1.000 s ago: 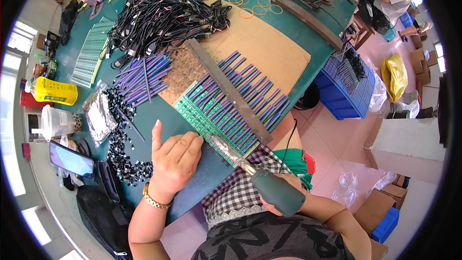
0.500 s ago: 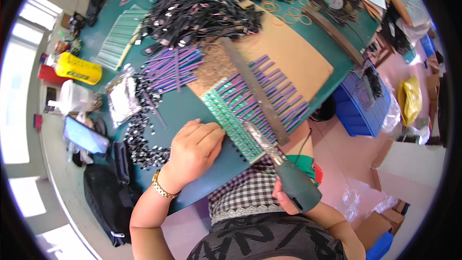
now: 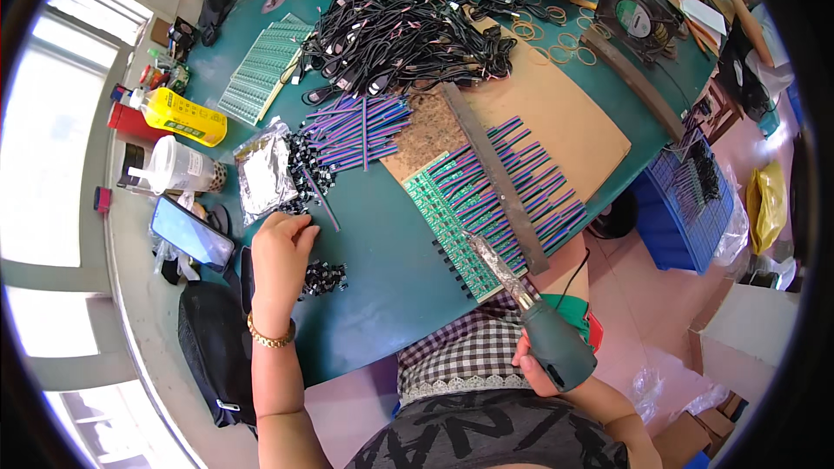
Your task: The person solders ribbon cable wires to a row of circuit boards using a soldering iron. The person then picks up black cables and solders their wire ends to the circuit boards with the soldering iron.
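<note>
My left hand (image 3: 280,254) rests on the green table beside a heap of small black connectors (image 3: 323,278), fingers curled toward them; whether it pinches one I cannot tell. My right hand (image 3: 532,370) grips a soldering iron (image 3: 532,313) with a dark green handle. Its metal tip points at the near edge of a green circuit-board panel (image 3: 452,217). Rows of purple wire pieces (image 3: 530,182) lie across the panel under a grey metal bar (image 3: 493,175), all on a brown cardboard sheet (image 3: 565,113).
A tangle of black cables (image 3: 400,22) fills the table's far middle, with loose purple wires (image 3: 356,126) nearer. A foil bag (image 3: 265,174), phone (image 3: 191,232), plastic cup (image 3: 178,169) and yellow bottle (image 3: 178,115) sit left. A small fan (image 3: 647,9), rubber bands and a blue crate (image 3: 691,200) lie right.
My left hand has left the circuit-board panel and moved left to the black connectors. The soldering iron stays near the panel's near edge. My head has shifted.
</note>
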Available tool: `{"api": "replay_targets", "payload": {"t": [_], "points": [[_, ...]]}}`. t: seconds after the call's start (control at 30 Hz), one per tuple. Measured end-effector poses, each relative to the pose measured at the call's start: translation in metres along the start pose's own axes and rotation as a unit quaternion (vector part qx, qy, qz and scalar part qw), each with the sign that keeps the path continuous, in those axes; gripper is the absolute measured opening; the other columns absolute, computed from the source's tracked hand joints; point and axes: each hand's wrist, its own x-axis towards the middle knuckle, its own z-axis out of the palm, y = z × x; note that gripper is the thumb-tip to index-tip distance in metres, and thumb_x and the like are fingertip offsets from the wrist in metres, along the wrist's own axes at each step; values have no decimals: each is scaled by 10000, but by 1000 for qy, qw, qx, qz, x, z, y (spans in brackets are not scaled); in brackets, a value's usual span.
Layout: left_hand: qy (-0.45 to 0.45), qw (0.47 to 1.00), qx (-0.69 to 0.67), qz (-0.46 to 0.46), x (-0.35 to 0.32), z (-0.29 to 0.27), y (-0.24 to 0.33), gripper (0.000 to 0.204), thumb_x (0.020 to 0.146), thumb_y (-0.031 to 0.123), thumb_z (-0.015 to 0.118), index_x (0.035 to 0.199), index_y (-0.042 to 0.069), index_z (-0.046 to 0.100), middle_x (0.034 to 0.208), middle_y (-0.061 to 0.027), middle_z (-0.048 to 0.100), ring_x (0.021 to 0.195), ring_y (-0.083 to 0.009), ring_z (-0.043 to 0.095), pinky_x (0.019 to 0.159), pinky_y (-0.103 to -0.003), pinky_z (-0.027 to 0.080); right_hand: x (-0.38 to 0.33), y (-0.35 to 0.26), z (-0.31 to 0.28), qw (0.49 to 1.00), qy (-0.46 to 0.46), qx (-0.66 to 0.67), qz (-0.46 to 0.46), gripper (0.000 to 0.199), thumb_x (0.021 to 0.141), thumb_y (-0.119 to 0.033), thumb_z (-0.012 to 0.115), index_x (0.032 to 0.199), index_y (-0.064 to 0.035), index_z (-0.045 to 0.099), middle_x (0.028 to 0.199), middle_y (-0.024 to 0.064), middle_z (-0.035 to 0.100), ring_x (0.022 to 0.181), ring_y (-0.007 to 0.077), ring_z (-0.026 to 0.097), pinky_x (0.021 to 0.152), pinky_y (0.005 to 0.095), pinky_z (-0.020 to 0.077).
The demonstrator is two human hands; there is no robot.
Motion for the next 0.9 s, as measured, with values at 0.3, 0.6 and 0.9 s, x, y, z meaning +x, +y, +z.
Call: {"api": "replay_targets", "payload": {"t": [0.3,0.6,0.9], "points": [[9,997,-44,-61,4,5,7,54,777,-10,687,820,-26,660,696,-70,659,622,-117,618,606,-255,495,11,-11,-7,998,13,-56,-41,433,854,-80,579,1248,8,423,842,74,589,685,156,601,615,310,504],[10,944,-224,242,8,47,87,171,748,-61,731,888,22,680,842,-85,688,741,-200,672,707,-265,537,20,-33,-10,938,127,247,206,221,836,-150,590,1011,-18,618,797,74,633,704,200,622,618,318,507],[39,921,-56,384,6,58,77,207,709,-18,730,891,52,661,890,-58,667,778,-226,652,827,-401,529,31,-6,-14,993,29,-59,-96,368,819,-71,584,1173,11,525,754,46,575,661,141,590,611,285,492]]}}
